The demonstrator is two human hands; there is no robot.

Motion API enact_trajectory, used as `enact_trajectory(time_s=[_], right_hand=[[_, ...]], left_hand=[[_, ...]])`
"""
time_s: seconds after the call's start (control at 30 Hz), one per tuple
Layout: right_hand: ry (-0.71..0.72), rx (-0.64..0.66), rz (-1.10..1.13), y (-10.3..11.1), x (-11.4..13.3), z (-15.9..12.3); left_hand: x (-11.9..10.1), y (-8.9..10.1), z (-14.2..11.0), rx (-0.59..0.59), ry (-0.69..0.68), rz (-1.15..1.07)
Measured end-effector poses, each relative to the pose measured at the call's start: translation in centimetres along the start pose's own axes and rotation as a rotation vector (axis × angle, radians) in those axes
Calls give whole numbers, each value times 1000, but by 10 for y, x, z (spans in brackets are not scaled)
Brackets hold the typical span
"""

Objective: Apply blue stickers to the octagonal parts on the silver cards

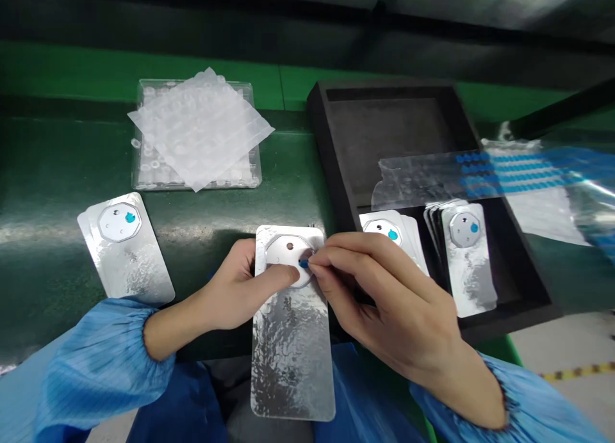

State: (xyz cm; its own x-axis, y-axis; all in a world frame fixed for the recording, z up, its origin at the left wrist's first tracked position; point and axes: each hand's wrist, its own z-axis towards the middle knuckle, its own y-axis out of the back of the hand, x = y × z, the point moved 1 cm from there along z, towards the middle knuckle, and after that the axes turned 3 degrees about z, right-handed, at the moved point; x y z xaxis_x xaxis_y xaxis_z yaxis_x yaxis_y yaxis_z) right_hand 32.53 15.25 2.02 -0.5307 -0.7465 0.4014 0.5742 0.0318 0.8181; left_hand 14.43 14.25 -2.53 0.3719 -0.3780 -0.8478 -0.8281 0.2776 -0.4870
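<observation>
Left hand (228, 289): half closed, thumb laid across the lower edge of the octagonal plate (287, 251), fingers behind the left edge of the silver panel (291, 353), holding it steady
Right hand (384, 296): closed to a pinch, fingertips (314, 269) on a small blue tab (303, 262)
Panel position: on the green workbench (57, 174) between both hands, its lower end near the person's body, tab at the plate's right side
Beside it, left: another silver panel (125, 248) lying flat, blue dot on its plate, well clear of the left hand
Beside it, right: a black foam tray (331, 161), just past the right hand, holding two stacks of finished-looking panels (468, 257)
In the way: a clear film strip with blue stripes (519, 174) crosses above the tray's right part, hiding some of it
Farther back: a clear plastic tray of small round pieces (252, 136) under a bubbled plastic sheet (199, 129)
Clothing: blue gathered sleeves (96, 366) at both wrists
Floor, far right: yellow-and-black tape (576, 371)
</observation>
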Motion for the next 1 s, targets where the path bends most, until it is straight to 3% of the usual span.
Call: enact_trajectory(time_s=[0.27, 0.63, 0.87, 1.0], right_hand=[[-5, 10, -23, 4, 2, -3], [133, 29, -219, 17, 0, -20], [-36, 10, 119, 14, 6, -25], [-26, 24, 106, 16, 6, -26]], left_hand=[[-4, 1, 1, 13, 62, -11], [-6, 5, -7, 117, -59, 141], [-8, 5, -10, 149, -81, 168], [-6, 5, -9, 170, -148, 179]])
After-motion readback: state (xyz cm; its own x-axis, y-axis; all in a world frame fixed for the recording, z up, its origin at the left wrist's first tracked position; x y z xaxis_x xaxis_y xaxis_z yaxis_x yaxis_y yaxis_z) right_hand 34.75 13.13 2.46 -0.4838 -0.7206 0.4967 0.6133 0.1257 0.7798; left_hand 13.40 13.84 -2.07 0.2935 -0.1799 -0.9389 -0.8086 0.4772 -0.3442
